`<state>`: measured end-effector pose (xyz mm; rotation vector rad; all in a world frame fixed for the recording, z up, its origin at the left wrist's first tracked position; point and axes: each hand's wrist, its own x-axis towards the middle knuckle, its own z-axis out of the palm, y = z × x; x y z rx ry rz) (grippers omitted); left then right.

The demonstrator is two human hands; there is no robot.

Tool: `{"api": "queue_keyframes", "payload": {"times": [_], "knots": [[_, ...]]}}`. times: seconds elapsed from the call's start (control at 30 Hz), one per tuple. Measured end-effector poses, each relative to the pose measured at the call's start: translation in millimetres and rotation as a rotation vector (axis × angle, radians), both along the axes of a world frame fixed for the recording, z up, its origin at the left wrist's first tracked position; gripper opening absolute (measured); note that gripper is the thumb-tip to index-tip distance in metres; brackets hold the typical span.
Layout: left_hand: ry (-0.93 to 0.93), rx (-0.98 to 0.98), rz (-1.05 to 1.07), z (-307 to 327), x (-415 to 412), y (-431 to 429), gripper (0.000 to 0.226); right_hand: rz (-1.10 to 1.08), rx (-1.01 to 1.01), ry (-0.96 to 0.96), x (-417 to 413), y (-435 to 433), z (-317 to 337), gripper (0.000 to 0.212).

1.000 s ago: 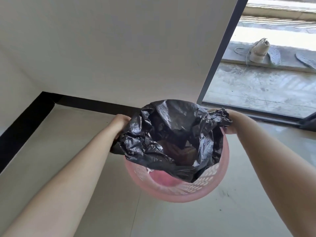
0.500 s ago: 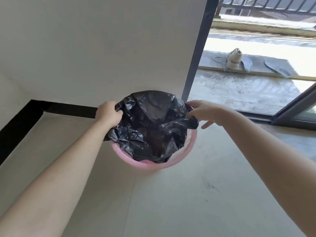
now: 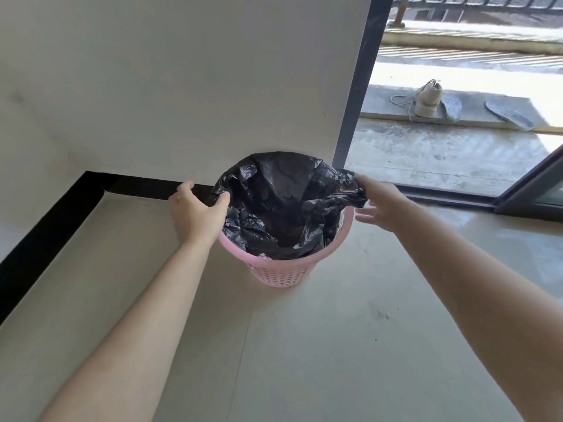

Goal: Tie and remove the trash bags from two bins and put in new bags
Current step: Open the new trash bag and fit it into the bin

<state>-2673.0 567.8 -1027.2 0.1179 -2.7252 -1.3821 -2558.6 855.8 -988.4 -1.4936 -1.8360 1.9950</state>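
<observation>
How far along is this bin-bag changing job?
Nothing finished yet. In hand: the left hand grips one edge of the crinkled black plastic bag and the right hand pinches the opposite edge; it sits untied in the pink lattice plastic bin. Left: tying, lifting out, relining; no second bin shows.

The only view comes from a wide-angle camera worn on the person's head, high above the floor [image 3: 304, 360] and facing forward and steeply down. Both forearms enter from the near bottom corners and converge toward the middle. There the left hand [image 3: 195, 214] and the right hand [image 3: 384, 205] each hold an edge of the black bag [image 3: 283, 202]. The bag sits in the pink bin [image 3: 280, 274], which stands at arm's reach, so the camera looks down into its mouth. A pale wall [image 3: 182, 71] fills the far left. At far right a leaning dark door frame [image 3: 357, 86] opens onto sunlit ground with a shoe [image 3: 428, 100].
</observation>
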Motion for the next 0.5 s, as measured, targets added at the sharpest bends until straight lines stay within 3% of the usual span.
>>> {"api": "queue_keyframes", "payload": {"times": [0.13,0.23,0.3,0.37,0.4,0.5], "knots": [[-0.167,0.316,0.305,-10,25,16,0.09,-0.347,0.268,0.025,5,-42,7,0.105],[-0.262,0.399,0.398,-16,35,30,0.089,-0.236,0.348,-0.008,19,-87,-5,0.123],[-0.265,0.468,0.46,-22,37,32,0.077,-0.212,0.333,-0.004,25,-98,-20,0.097],[-0.248,0.579,0.531,-27,40,30,0.059,-0.324,0.27,0.088,28,-99,-30,0.041],[-0.228,0.614,0.554,-29,42,29,0.051,-0.391,0.208,0.139,31,-99,-33,0.026],[-0.144,0.62,0.58,-35,54,24,0.031,-0.564,-0.066,0.291,39,-98,-42,0.028]]}}
